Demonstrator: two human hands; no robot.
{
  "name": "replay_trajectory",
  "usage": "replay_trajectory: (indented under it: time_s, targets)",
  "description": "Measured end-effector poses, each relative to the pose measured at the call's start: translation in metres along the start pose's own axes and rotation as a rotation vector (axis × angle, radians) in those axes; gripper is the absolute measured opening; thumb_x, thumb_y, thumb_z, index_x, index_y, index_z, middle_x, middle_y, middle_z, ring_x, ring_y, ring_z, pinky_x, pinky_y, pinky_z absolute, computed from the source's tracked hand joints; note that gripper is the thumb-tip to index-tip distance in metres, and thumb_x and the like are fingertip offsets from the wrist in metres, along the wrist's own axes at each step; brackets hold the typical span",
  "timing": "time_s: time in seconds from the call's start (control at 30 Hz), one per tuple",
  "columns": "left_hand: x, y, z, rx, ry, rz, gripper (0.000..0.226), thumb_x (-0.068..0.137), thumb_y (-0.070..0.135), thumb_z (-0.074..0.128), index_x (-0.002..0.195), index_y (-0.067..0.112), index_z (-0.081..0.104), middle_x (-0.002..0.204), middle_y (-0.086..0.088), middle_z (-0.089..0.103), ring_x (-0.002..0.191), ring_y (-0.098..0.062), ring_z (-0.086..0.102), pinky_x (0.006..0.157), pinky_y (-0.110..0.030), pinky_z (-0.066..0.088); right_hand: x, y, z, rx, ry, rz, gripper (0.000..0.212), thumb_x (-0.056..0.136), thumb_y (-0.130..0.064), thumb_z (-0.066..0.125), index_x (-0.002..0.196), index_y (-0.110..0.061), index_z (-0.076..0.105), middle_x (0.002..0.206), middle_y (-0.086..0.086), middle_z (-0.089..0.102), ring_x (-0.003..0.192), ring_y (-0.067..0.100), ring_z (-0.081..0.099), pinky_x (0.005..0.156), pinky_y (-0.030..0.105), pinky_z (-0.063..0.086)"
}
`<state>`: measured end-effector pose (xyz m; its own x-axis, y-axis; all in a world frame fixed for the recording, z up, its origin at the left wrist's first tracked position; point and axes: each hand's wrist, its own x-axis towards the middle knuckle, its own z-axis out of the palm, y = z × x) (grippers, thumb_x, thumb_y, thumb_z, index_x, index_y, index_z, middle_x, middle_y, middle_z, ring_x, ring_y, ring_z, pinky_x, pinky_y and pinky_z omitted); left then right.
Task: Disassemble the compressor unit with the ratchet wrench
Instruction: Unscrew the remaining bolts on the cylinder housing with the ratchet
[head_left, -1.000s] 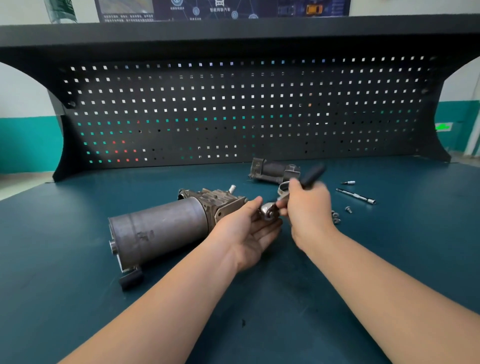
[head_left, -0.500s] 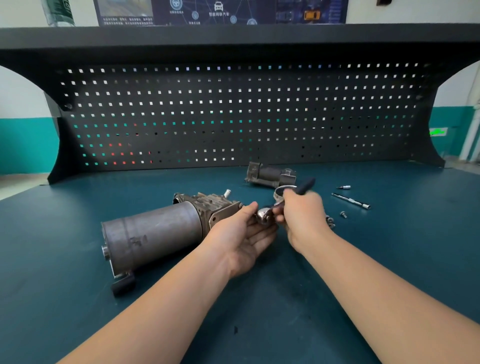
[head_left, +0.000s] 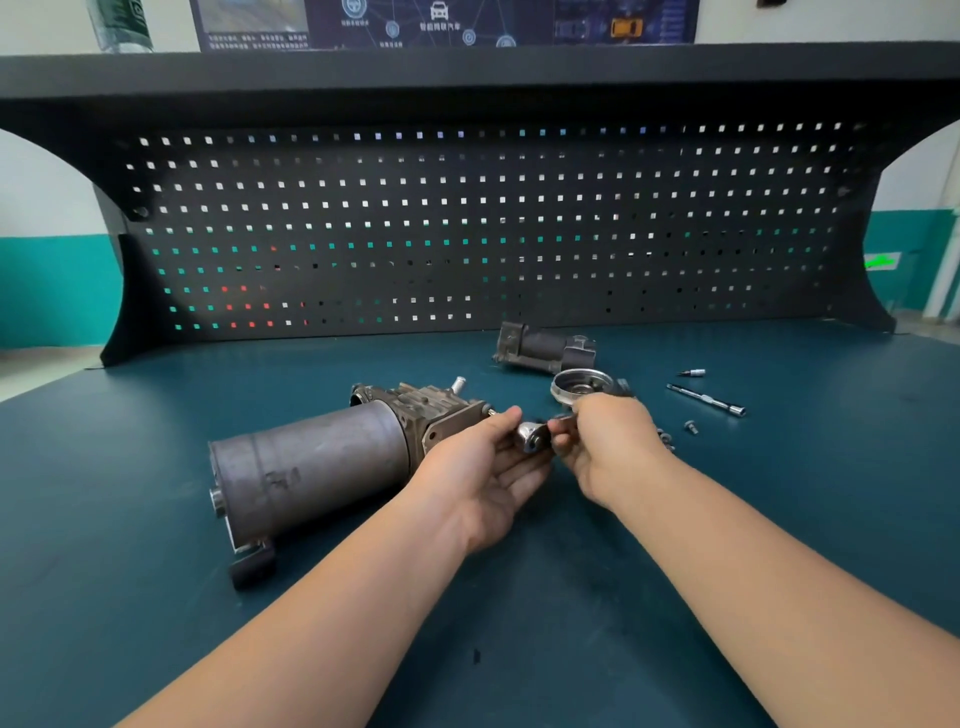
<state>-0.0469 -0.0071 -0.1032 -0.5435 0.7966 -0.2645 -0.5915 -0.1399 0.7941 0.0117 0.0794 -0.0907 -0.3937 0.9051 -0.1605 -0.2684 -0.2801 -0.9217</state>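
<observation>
In the head view, the compressor unit (head_left: 332, 467) lies on its side on the dark teal worktop (head_left: 779, 519), left of centre in the frame. Its long axis runs from the lower left, where the plain round end sits, up toward the centre, where the ribbed metal housing faces the hands. The ratchet wrench (head_left: 532, 437) is just right of that housing end, its shiny head close to the housing, though contact is not clear. The left hand (head_left: 485, 475) is the nearer one to the unit: palm up, fingers loosely extended under the wrench head, thumb tip resting at the head. The right hand (head_left: 605, 441) is clenched around the wrench handle, which is almost wholly hidden inside the fist. A round metal cover (head_left: 579, 387) lies just behind the right hand, a separated dark part (head_left: 543, 347) lies further back, and an extension bar (head_left: 706, 400) and a small bolt (head_left: 691, 427) lie apart to the right. My reading is that the coming move depends on the wrench swinging about a fastener at the housing end, so the handle must travel across the unit's axis.

Against the earlier frames, the black handle no longer sticks out above the right fist toward the upper right; the fist has rolled over it, and the round cover now shows fully.
</observation>
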Motion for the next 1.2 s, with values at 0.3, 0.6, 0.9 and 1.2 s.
replay_trajectory:
  time_s: [0.3,0.6,0.9,1.2]
  targets:
    - [-0.001,0.002,0.001,-0.007,-0.038,0.002,0.022,0.090,0.018,0.059,0.072,0.007,0.066,0.059,-0.007,0.069,0.051,-0.015,0.067,0.048,-0.024,0.056,-0.019,-0.004,0.002,-0.675,-0.399,-1.223,0.047,0.092,-0.018,0.052,0.137,-0.025,0.042,0.087,-0.016,0.059,0.079,-0.002,0.054,0.075,0.006,0.038]
    - [-0.002,0.001,0.002,-0.005,0.015,0.013,0.016,0.093,0.016,0.055,0.088,0.002,0.063,0.075,-0.014,0.069,0.068,-0.022,0.067,0.066,-0.032,0.055,-0.006,0.001,0.005,-0.348,-0.067,-0.684,0.009,0.095,-0.015,0.048,0.104,-0.017,0.047,0.076,-0.001,0.062,0.054,0.009,0.060,0.056,0.029,0.049]
    - [-0.002,0.000,0.002,0.022,-0.008,-0.009,0.022,0.092,0.023,0.058,0.091,0.002,0.064,0.084,-0.016,0.068,0.081,-0.024,0.065,0.077,-0.033,0.051,-0.005,-0.007,0.000,-0.339,-0.128,-0.640,0.011,0.090,-0.018,0.050,0.084,-0.026,0.045,0.067,0.001,0.059,0.054,0.022,0.061,0.051,0.033,0.048]
    - [-0.003,0.003,0.000,-0.009,0.002,0.008,0.016,0.093,0.017,0.055,0.086,0.006,0.065,0.063,-0.010,0.069,0.054,-0.019,0.068,0.053,-0.029,0.057,-0.021,-0.004,0.001,-0.490,-0.247,-0.963,0.012,0.092,-0.022,0.056,0.091,-0.026,0.046,0.074,0.007,0.059,0.058,0.020,0.059,0.057,0.030,0.049]
